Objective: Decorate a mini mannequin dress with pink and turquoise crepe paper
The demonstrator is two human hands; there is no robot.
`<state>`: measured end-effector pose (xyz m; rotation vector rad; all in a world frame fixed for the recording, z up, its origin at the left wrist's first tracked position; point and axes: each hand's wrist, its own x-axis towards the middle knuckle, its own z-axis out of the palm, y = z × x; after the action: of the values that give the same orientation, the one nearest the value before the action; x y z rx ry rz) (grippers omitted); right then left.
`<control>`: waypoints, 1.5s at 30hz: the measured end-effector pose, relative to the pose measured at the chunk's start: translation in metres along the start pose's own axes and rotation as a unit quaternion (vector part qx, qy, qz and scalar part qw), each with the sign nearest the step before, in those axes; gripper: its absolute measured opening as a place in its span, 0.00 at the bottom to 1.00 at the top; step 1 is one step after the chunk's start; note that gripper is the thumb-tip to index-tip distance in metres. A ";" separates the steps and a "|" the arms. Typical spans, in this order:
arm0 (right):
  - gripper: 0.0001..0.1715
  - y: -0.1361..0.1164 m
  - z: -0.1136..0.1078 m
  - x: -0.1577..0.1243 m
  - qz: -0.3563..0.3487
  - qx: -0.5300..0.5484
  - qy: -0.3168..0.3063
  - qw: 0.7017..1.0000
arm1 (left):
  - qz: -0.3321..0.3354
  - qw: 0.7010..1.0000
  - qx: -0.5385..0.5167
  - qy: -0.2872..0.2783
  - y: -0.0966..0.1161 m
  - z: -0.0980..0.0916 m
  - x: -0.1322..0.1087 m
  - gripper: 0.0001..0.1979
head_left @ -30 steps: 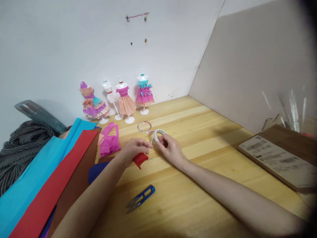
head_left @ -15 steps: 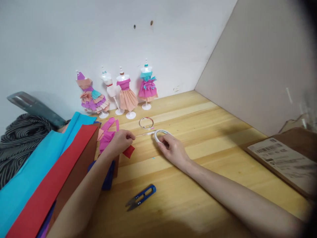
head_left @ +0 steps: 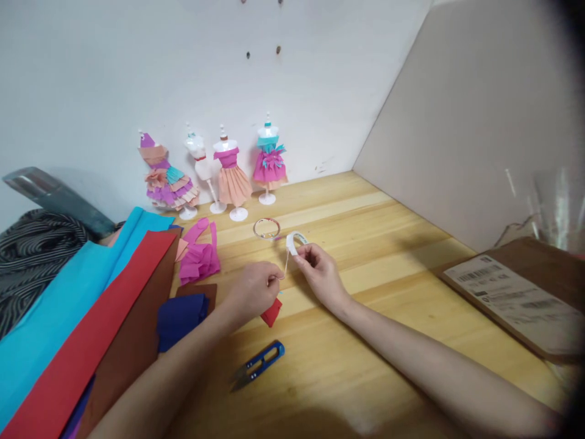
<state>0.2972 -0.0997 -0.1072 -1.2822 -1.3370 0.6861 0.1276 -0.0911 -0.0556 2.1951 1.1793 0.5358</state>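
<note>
Peering over the person's shoulder, I lose the right edge of the scene to a dark blur, and the clear wrapping [head_left: 555, 207] standing behind the cardboard parcel [head_left: 516, 292] is too smeared to make out. Both forearms are cut off at the bottom edge.

Most of the red paper piece [head_left: 271, 313] hides under the left hand [head_left: 253, 288]; only one folded corner pokes out below the knuckles. That hand is closed, thumb and forefinger pinched on the end of a thin tape strip [head_left: 286, 265], with the red piece tucked in the curled fingers.

The right hand [head_left: 319, 272] is raised just off the wooden table [head_left: 365, 244], fingers gripping a small white tape roll [head_left: 293, 241] tilted on edge. The strip runs taut from roll to left hand, the two hands close together.

Blue thread snips [head_left: 258, 364] lie near the left forearm. An empty clear ring [head_left: 267, 228] sits just beyond the roll. Four little mannequins in paper dresses [head_left: 214, 174] stand along the wall, and coloured paper sheets [head_left: 82, 317] fan out at left.
</note>
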 end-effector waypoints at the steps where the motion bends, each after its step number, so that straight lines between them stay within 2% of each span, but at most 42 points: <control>1: 0.09 -0.001 0.001 0.000 0.008 0.025 0.000 1.000 | 0.003 1.000 0.002 -0.004 0.002 0.004 -0.001 0.13; 6: 0.11 -0.005 0.003 0.001 0.040 0.121 -0.012 0.992 | 0.016 1.000 -0.009 0.000 0.008 0.021 -0.003 0.12; 9: 0.11 -0.007 0.004 0.000 0.053 0.156 -0.029 0.986 | -0.010 0.995 -0.098 0.007 0.007 0.028 -0.004 0.11; 12: 0.12 -0.009 0.005 -0.001 0.074 0.226 -0.051 0.970 | -0.050 0.977 -0.205 -0.013 0.008 0.031 -0.006 0.09; 15: 0.14 -0.011 0.003 0.001 0.116 0.290 -0.044 0.949 | -0.065 0.970 -0.233 -0.027 0.015 0.028 -0.010 0.09; 18: 0.15 -0.012 0.000 0.007 0.156 0.349 -0.019 0.924 | -0.007 0.985 -0.171 -0.011 0.024 0.021 -0.013 0.10; 21: 0.13 -0.011 -0.005 0.014 0.190 0.442 -0.013 0.876 | 0.053 0.996 -0.074 0.002 0.028 0.019 -0.016 0.11; 28: 0.06 -0.014 -0.011 0.025 0.251 0.526 -0.007 0.812 | 0.059 0.998 0.004 -0.035 0.021 0.040 -0.020 0.11; 31: 0.03 -0.019 -0.015 0.032 0.253 0.549 0.007 0.797 | 0.073 0.991 0.088 -0.075 0.020 0.044 -0.021 0.11; 33: 0.04 -0.023 -0.018 0.038 0.253 0.554 0.015 0.793 | 0.070 0.984 0.144 -0.077 0.018 0.045 -0.019 0.11; 37: 0.09 -0.031 -0.027 0.045 0.261 0.553 0.025 0.791 | 0.057 0.985 0.166 -0.003 0.006 0.043 -0.013 0.12; 40: 0.12 -0.038 -0.034 0.049 0.260 0.548 0.033 0.794 | 0.111 0.976 0.163 0.090 -0.003 0.040 -0.009 0.13; 42: 0.14 -0.044 -0.040 0.051 0.261 0.537 0.038 0.801 | 0.167 0.955 0.196 0.149 -0.007 0.035 -0.008 0.12; 45: 0.18 -0.051 -0.047 0.054 0.290 0.514 0.026 0.807 | 0.246 0.902 0.278 0.222 -0.011 0.026 -0.005 0.10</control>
<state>0.3371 -0.0743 -0.0325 -0.7378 -0.3069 1.5205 0.1336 -0.0989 -0.0823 3.0103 1.0746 1.0604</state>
